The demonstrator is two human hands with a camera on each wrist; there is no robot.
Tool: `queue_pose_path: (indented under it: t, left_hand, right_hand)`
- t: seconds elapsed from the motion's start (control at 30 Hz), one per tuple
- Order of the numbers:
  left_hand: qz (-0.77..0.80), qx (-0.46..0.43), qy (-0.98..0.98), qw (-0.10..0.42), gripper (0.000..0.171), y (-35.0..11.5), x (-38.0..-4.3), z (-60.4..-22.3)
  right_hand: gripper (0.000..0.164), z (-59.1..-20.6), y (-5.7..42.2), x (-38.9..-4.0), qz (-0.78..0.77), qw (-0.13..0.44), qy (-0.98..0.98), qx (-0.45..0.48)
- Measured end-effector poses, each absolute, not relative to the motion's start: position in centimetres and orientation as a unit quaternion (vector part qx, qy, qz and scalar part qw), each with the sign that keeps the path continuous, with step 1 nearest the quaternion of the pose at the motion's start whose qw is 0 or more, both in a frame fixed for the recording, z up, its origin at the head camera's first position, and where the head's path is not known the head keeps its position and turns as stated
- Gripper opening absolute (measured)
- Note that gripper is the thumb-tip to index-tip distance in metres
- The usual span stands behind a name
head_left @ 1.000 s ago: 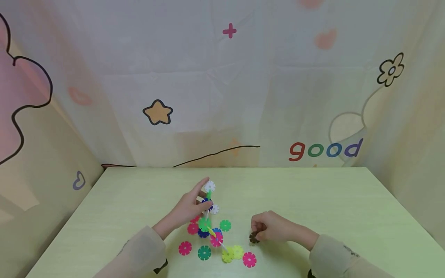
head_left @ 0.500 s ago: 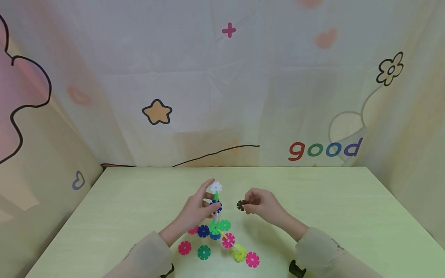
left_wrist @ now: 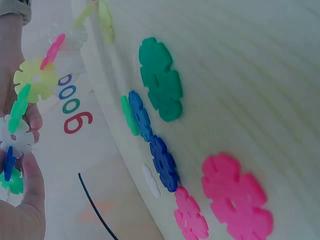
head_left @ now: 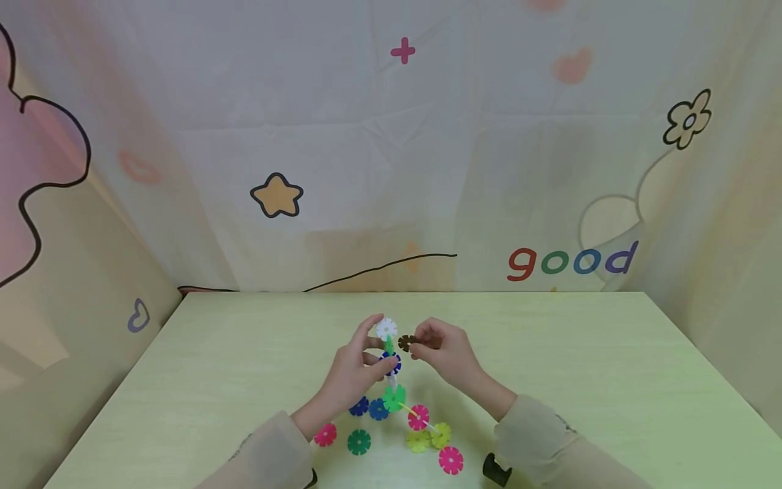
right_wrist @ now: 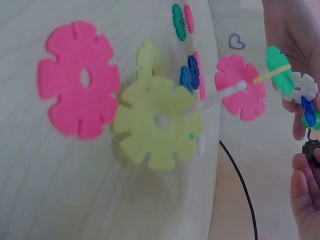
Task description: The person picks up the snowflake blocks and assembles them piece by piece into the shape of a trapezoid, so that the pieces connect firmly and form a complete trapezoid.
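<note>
My left hand (head_left: 351,370) pinches a chain of notched plastic snowflake discs at its dark blue disc (head_left: 389,363), thumb in front. A white disc (head_left: 386,329) tops the chain, beside the raised index finger. Below the hand hang a green disc (head_left: 394,399), a pink one (head_left: 418,417) and, at the lower end, a yellow one (right_wrist: 160,120). Between thumb and fingers, my right hand (head_left: 449,350) pinches a brown disc (head_left: 406,343), held just right of the chain's upper part. In the right wrist view the brown disc (right_wrist: 311,148) shows dark at the right edge.
Loose discs lie on the pale table (head_left: 580,380) under and around the chain: teal (head_left: 359,442), blue (head_left: 379,409), pink (head_left: 451,460), pale yellow (head_left: 418,441) and several others. A printed curtain (head_left: 342,136) hangs behind the table's far edge.
My right hand has raised the brown disc from near the tabletop up and left to the chain's upper part. The left hand has shifted right, and the chain swung along with it.
</note>
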State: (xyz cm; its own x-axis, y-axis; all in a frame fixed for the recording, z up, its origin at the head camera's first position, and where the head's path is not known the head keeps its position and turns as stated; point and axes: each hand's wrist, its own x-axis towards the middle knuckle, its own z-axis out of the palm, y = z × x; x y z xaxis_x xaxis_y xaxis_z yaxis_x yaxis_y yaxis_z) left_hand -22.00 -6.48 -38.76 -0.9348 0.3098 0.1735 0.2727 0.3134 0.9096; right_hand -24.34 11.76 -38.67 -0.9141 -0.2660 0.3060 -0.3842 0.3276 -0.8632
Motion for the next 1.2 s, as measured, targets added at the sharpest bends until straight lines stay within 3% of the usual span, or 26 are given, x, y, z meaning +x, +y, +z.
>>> queue_pose_path:
  t: [0.63, 0.9, 1.2]
  left_hand:
    - [0.549, 0.173, 0.818, -0.014, 0.067, -6.0, -21.5, -38.9]
    - [0.541, 0.175, 0.822, -0.03, 0.067, -5.7, -21.1, -38.5]
    - [0.535, 0.194, 0.821, -0.048, 0.067, -5.6, -21.4, -38.7]
  right_hand:
    - [0.004, -35.8, 10.2, -21.8, 0.536, 0.07, -0.818, 0.195]
    - [0.005, -35.6, 9.9, -21.2, 0.501, 0.114, -0.833, 0.205]
    - [0.008, -38.6, 10.6, -23.1, 0.475, 0.19, -0.82, 0.256]
